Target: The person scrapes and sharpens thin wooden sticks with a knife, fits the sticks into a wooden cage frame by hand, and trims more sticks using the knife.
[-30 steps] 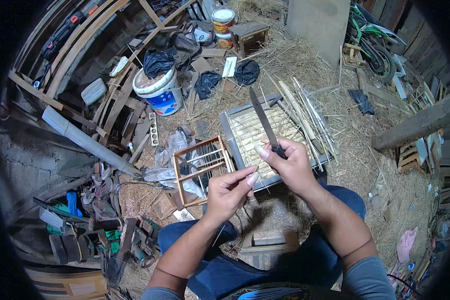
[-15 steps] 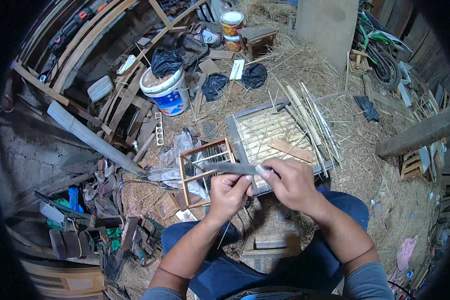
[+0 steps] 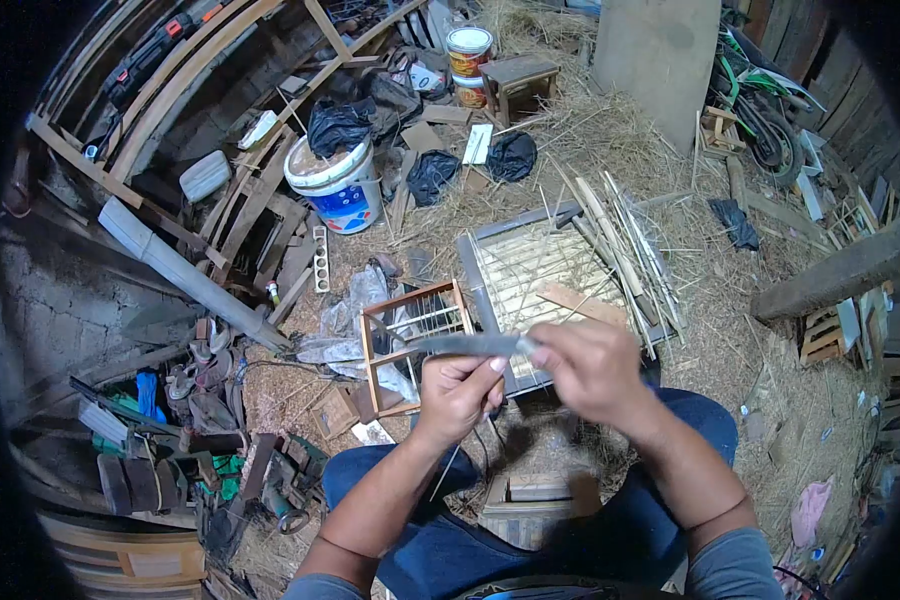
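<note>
My right hand (image 3: 590, 365) is closed round the handle end of a knife (image 3: 465, 345), whose grey blade points left across the top of my left hand (image 3: 458, 395). The left fingers are pinched just below the blade. A thin pale stick (image 3: 447, 472) slants down from under that hand; the part between the fingers is hidden. Beyond the knife, to the left, a small wooden frame with thin bars (image 3: 370, 365) stands on the floor. Ahead lies a slatted bamboo panel (image 3: 515, 265) in a dark frame.
Split bamboo strips (image 3: 610, 235) lie over the panel's right side. A white bucket (image 3: 340, 195) stands ahead left, near black plastic bags and a wooden stool (image 3: 520, 75). A bamboo pole (image 3: 180, 265) leans at left. Low between my knees is a wooden block (image 3: 540, 490). Straw covers the floor.
My right hand has shifted slightly right and down, drawing the knife a little along above the left hand. The left hand stays nearly in place.
</note>
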A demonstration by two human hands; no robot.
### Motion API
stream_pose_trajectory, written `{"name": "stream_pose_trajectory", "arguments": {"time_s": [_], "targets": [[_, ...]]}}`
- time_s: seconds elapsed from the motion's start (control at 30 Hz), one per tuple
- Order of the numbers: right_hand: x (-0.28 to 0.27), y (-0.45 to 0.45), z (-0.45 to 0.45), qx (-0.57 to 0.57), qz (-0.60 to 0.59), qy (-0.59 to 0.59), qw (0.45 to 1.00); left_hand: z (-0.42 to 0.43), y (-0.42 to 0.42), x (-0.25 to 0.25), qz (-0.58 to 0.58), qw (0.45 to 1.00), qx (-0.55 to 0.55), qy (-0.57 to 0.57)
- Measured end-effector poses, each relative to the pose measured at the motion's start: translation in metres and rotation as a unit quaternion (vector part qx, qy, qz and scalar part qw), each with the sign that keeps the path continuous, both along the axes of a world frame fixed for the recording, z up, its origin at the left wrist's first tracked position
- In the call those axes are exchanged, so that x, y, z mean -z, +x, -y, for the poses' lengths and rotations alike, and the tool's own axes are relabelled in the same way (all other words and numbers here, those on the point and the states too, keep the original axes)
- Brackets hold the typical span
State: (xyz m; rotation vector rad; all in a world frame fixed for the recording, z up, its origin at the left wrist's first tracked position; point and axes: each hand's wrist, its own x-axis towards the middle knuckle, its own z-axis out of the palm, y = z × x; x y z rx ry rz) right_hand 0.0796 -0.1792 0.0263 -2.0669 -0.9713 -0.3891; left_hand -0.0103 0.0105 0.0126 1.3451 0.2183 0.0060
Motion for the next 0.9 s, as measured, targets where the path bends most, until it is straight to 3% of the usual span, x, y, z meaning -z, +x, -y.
{"name": "stream_pose_trajectory", "arguments": {"time_s": [0.1, 0.3, 0.5, 0.6, 0.7, 0.73, 0.83, 0.9], "targets": [[0.001, 0.001, 0.001, -0.017, -0.044, 0.017, 0.999, -0.001, 0.000, 0.001, -0.007, 1.000, -0.006, 0.000], [-0.004, 0.005, 0.003, 0.003, -0.023, 0.024, 0.999, 0.001, 0.006, -0.002, -0.005, 0.999, -0.013, -0.035], [0.004, 0.015, 0.008, 0.017, -0.019, -0.031, 0.999, 0.000, 0.008, -0.004, -0.036, 0.998, -0.018, -0.047], [0.009, 0.025, 0.010, 0.057, 0.028, -0.002, 0.998, 0.001, 0.007, -0.008, -0.038, 0.997, -0.030, -0.053], [0.009, 0.034, 0.019, 0.124, 0.009, -0.057, 0.991, -0.005, 0.001, -0.006, -0.031, 0.999, -0.005, -0.042], [0.007, 0.026, 0.016, 0.123, 0.011, -0.057, 0.991, -0.006, 0.001, -0.004, -0.029, 0.999, -0.006, -0.043], [-0.003, 0.005, 0.004, -0.027, 0.006, -0.030, 0.999, -0.009, 0.002, 0.000, -0.061, 0.997, 0.006, -0.052], [0.004, 0.014, 0.007, 0.025, 0.005, -0.034, 0.999, -0.008, -0.001, -0.006, -0.037, 0.997, 0.009, -0.074]]}}
